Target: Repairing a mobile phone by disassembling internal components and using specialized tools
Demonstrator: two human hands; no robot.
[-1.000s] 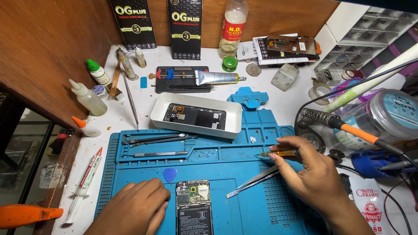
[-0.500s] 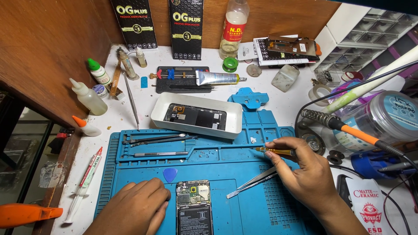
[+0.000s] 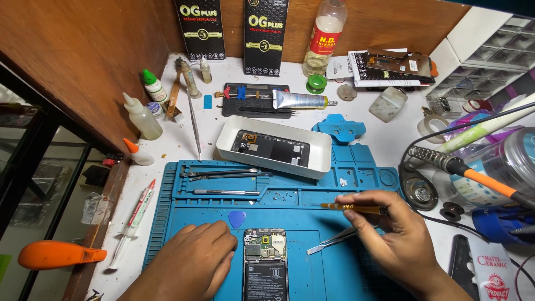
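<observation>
An open phone with its back cover off lies on a blue work mat on the white bench, low in the middle of the view. You can see the phone's green board at the top and its black battery below. The left hand rests flat on the mat, just beside the phone's left edge, with the fingers bent loosely and holding nothing. The right hand is on the other side of the phone. Its fingers pinch a small screwdriver with a yellow handle, which lies level and points left above the mat. The same hand also holds metal tweezers, whose tips point down and left toward the phone but do not touch it. A blue pick lies on the mat just above the left hand. At the far edge of the mat stands a white tray with a dark phone part inside. More thin metal tools lie in the slots of the mat near the tray. A soldering iron with an orange grip rests to the right.
</observation>
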